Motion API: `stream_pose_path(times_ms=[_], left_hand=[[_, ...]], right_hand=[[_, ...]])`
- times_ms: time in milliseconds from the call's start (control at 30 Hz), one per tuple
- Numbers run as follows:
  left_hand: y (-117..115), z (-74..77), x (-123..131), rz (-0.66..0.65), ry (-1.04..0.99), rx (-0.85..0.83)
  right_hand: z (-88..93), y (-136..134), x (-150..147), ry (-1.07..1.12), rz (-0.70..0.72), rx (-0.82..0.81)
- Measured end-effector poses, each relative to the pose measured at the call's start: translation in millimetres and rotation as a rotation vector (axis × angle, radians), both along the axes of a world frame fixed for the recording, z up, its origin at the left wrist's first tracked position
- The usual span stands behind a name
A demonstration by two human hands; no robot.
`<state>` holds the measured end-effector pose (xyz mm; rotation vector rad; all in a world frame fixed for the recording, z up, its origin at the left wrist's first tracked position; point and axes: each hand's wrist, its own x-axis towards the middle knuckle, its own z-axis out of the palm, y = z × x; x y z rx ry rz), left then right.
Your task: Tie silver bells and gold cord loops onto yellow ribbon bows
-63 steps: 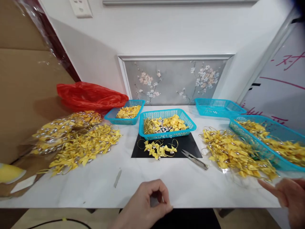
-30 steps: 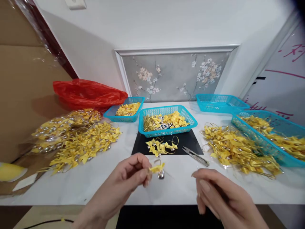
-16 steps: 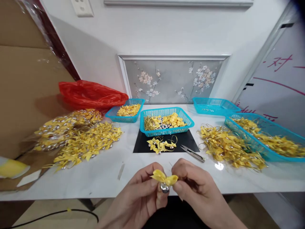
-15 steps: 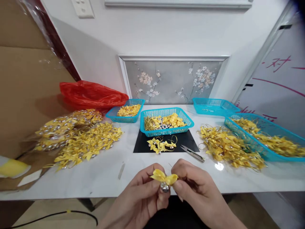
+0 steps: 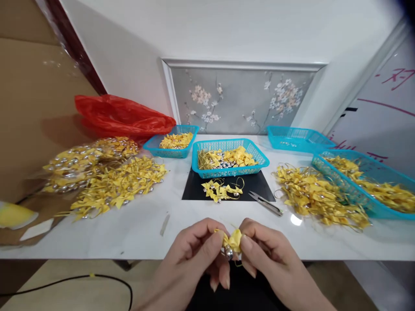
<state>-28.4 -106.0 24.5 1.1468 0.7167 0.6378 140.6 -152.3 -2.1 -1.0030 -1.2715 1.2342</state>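
Observation:
A yellow ribbon bow (image 5: 235, 240) with a silver bell (image 5: 228, 252) under its knot is held between my two hands, just off the table's front edge. The thumb and fingers of my left hand (image 5: 202, 250) pinch the bow's left loop. On the other side, my right hand (image 5: 267, 246) pinches the right loop. Part of the bow is hidden behind my fingers. Beyond my hands, several finished-looking bows with bells (image 5: 218, 190) lie on a black mat (image 5: 191, 190). Thread snips (image 5: 266, 204) rest at the mat's right corner.
A blue basket (image 5: 231, 173) of bows stands at the mat's back. Piles of bows lie left (image 5: 119, 185) and right (image 5: 317, 194). More blue baskets stand back left (image 5: 170, 153), back right (image 5: 298, 140) and far right (image 5: 363, 198). A red plastic bag (image 5: 123, 116) sits behind the left pile.
My left thumb has moved up onto the bow's left loop, covering much of it. The bow has turned slightly between my hands. The head view has tilted down a little.

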Motion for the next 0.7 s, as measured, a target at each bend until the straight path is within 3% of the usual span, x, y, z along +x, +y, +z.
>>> stream_pose_path(times_ms=[100, 233, 300, 533, 700], left_hand=[[3, -7.1, 1, 0.032, 0.053, 0.020], [5, -12.6, 4, 0.135, 0.159, 0.140], [4, -11.1, 6, 0.208, 0.216, 0.210], [-5, -0.6, 7, 0.295, 0.256, 0.298], [-4, -8.0, 4, 0.243, 0.176, 0.232]], right_hand=[[-3.9, 1, 3, -0.056, -0.124, 0.036], [-6.0, -5, 5, -0.245, -0.429, 0.255], [-5.9, -10, 1, -0.326, -0.498, 0.355], [-9.9, -17, -15, -0.548, -0.490, 0.408], [-14.1, -15, -15, -0.659, -0.437, 0.535]])
